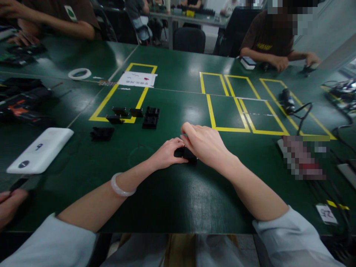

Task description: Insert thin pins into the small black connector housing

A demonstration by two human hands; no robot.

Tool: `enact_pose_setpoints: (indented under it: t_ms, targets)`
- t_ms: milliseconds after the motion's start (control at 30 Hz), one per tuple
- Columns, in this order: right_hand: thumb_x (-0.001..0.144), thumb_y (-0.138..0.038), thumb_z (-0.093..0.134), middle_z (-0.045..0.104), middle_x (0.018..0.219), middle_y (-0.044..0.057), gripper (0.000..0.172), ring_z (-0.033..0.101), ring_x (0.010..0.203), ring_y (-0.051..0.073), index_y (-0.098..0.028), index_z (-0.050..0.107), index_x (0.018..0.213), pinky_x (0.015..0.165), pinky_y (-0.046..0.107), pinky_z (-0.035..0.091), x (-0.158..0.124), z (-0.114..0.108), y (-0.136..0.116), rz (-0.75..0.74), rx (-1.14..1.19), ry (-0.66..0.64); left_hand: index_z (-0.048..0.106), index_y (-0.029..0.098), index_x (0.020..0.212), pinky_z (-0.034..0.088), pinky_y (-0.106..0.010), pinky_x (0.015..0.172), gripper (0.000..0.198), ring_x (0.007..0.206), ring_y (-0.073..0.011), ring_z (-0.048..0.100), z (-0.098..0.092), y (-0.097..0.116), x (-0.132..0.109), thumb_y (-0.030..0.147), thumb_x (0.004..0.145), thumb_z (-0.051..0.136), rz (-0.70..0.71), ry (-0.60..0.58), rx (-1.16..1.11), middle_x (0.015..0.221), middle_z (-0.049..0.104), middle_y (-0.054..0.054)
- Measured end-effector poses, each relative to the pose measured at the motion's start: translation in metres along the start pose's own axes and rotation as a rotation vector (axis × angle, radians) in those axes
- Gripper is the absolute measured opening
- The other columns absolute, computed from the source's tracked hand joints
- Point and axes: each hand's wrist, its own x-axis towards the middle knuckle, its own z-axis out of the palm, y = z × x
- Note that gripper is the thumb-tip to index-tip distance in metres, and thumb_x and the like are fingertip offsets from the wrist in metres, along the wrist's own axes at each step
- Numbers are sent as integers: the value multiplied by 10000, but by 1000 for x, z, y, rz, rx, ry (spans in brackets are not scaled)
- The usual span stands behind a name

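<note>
I see the black part (pixel 191 158) in from the middle of the tabletop's (pixel 211 200) near edge, pinched in the grip of my left hand (pixel 168 152). My right hand (pixel 208 145) blocks the other end, fingers curled; I cannot tell whether its grip pinches anything. Loose black pieces (pixel 151 117) sit beyond my left hand, towards the far edge. Farther left lies a white case (pixel 40 151), with a co-worker's hand (pixel 12 207) by the near edge. On the right, a black cylinder (pixel 287 101) trails its cable towards the near edge.
</note>
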Motion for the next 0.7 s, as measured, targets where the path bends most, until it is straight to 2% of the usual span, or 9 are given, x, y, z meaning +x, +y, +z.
enact_pose_setpoints:
  t_ms: [100, 200, 367, 533, 700]
  targets:
    - [989, -331, 352, 660, 758, 24, 236, 553, 663, 130, -188, 540, 976, 581, 278, 237, 0, 1, 1, -6, -14, 10, 641, 202, 1042, 432, -452, 975, 378, 1100, -287, 575, 0, 1, 0, 416, 752, 756, -11, -7, 3, 1149, 628, -62]
    - [982, -262, 348, 654, 752, 16, 206, 543, 644, 127, -192, 541, 967, 578, 280, 235, 0, 1, 2, -14, -24, 20, 637, 197, 1075, 412, -462, 1003, 406, 1136, -293, 557, -1, 2, 0, 404, 748, 762, -7, -8, 7, 1187, 616, -74]
    - [971, -217, 333, 666, 811, 20, 215, 554, 675, 127, -186, 546, 983, 594, 282, 254, 0, 1, 1, -13, -14, 7, 654, 199, 989, 429, -452, 982, 344, 1110, -289, 566, -1, 2, 0, 421, 747, 754, -6, -9, 1, 1148, 629, -60]
    - [993, -311, 342, 672, 789, 31, 251, 571, 692, 135, -184, 555, 954, 602, 287, 251, 0, -1, 1, -20, -19, 13, 645, 203, 1022, 422, -470, 997, 371, 1126, -297, 561, 0, 0, 0, 441, 755, 744, -10, -1, 2, 1164, 623, -65]
    - [969, -216, 330, 680, 789, 31, 228, 588, 686, 139, -177, 550, 1013, 594, 280, 264, 0, 1, 0, -4, -9, 15, 643, 197, 1026, 404, -459, 1023, 371, 1161, -297, 546, 0, 0, 0, 420, 751, 758, 3, -2, 5, 1199, 614, -68]
